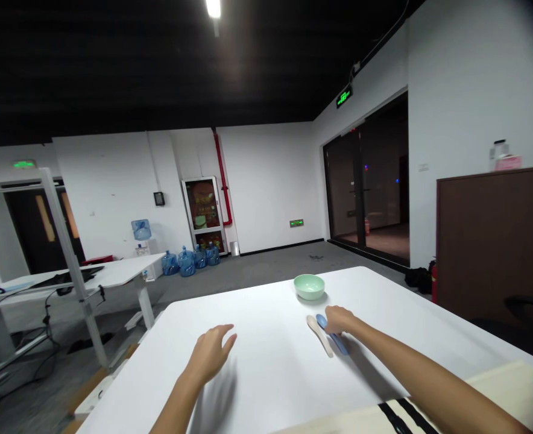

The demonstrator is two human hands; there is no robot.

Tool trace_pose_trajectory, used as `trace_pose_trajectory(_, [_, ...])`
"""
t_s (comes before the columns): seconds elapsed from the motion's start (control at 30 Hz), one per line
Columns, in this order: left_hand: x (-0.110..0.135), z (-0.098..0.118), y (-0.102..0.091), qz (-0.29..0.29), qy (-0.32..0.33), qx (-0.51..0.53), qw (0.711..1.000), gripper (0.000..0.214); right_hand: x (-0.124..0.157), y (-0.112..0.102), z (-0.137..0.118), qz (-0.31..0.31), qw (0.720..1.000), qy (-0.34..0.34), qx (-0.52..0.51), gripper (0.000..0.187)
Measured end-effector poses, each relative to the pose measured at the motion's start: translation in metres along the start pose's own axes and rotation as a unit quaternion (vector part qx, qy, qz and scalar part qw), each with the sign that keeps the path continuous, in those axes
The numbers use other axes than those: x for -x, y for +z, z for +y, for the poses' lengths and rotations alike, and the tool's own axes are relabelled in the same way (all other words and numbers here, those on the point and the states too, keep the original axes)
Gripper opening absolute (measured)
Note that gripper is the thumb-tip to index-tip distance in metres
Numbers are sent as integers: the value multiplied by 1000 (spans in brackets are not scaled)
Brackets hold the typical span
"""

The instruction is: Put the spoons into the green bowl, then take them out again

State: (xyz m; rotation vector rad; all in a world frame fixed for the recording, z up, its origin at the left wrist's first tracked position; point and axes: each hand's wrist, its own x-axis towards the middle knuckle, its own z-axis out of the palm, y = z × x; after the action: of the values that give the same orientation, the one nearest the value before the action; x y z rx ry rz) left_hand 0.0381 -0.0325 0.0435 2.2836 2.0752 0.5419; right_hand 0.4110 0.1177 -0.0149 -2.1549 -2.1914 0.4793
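Right hand point(339, 319): fingers together on a blue plastic spoon point(337, 343), maybe clamped; beige plastic spoon point(319, 335) just left, round pale-green bowl point(309, 286) past the fingertips. Left hand point(210, 355): fingers apart.

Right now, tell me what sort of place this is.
Probably an open-plan office or workroom: white desks, a water dispenser beside spare blue water bottles, and a lit green exit sign above glass doors.

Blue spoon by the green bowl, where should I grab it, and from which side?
Probably by the handle of the blue spoon, the narrow end lying nearest you, coming from the right, where your right hand is. It lies low on the table, and the beige spoon sits close along its left side, so a left approach looks cramped.
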Motion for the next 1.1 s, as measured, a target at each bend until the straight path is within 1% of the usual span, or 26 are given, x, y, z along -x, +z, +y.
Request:
trace_pose_trajectory(0.1, [0, 0, 0, -1, -1, 3, 1000, 50, 4, 0, 0, -41, 999, -3, 18, 12])
trace_pose_trajectory(0.2, [-1, -1, 1, 0, -1, 5, 1000, 50, 5, -4, -1, -36, 999, -6, 15, 9])
trace_pose_trajectory(0.3, [-1, -1, 1, -3, -2, 5, 1000, 50, 2, -12, -9, -21, 1000, -21, 2, 3])
trace_pose_trajectory(0.4, [-1, -2, 1, -7, -3, 1, 1000, 51, 0, -20, -27, -14, 999, -44, -24, 6])
trace_pose_trajectory(0.53, [-1, -2, 1, -5, 0, 0, 1000, 51, 2, -24, -64, -40, 994, -87, -45, 12])
trace_pose_trajectory(0.63, [-1, -3, 1, -6, -1, 1, 1000, 50, 3, -18, -88, -53, 992, -100, -52, 12])
trace_pose_trajectory(0.73, [-1, -3, 0, -6, -4, 0, 1000, 50, 4, -6, -104, -73, 991, -94, -57, 9])
trace_pose_trajectory(0.9, [0, -2, -1, -4, -4, 4, 1000, 50, 8, 14, -117, -88, 992, -77, -46, 5])
trace_pose_trajectory(1.1, [0, -2, -1, -6, -4, 6, 1000, 50, 12, 27, -124, -74, 993, -85, -37, 3])
